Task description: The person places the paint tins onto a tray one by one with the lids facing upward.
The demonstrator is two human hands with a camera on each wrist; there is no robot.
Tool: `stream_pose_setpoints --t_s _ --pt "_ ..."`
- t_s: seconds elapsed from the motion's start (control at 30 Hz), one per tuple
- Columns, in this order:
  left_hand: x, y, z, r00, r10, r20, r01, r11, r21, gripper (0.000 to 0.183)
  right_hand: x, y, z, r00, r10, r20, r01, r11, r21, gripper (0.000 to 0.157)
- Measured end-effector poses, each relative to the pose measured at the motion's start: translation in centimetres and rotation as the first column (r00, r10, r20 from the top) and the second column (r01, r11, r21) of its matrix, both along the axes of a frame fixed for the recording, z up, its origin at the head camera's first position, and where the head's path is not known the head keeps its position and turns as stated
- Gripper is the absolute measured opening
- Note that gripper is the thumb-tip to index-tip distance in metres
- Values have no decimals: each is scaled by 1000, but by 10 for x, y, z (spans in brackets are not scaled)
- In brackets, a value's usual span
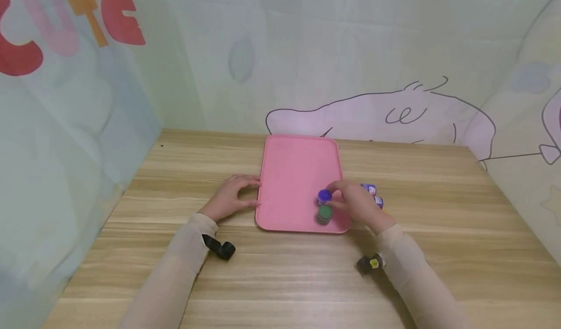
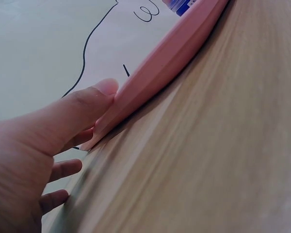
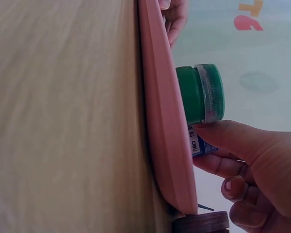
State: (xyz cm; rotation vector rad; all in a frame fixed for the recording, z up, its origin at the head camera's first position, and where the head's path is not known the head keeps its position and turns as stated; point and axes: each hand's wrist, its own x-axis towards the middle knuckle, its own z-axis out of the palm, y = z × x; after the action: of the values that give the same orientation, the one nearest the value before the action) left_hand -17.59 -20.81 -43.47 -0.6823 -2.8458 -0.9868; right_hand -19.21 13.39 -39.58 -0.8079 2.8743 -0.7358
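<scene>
The right hand (image 1: 358, 204) pinches the blue jar (image 1: 324, 197) near the pink tray's (image 1: 295, 168) right edge, beside the green jar (image 1: 324, 215); the left hand's (image 1: 229, 196) parted fingers touch the left rim, with wide room between.

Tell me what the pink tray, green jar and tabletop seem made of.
Pink tray: probably matte plastic, given its even colour and smooth moulded rim. Green jar: likely glossy plastic, perhaps glass; a see-through band shows near its top. Tabletop: wood or laminate, satin-looking, by its streaky grain.
</scene>
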Motion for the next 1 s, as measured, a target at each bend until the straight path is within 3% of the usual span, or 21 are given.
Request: stream_pose_setpoints --t_s 0.63,1.0 --pt "3 1 4 1000 7 4 -7 1000 -8 55 1 3 1 999 33 -41 -32 999 6 31" --pt "3 1 5 1000 5 8 -5 1000 -10 55 -1 9 9 997 -40 64 41 999 -7 34"
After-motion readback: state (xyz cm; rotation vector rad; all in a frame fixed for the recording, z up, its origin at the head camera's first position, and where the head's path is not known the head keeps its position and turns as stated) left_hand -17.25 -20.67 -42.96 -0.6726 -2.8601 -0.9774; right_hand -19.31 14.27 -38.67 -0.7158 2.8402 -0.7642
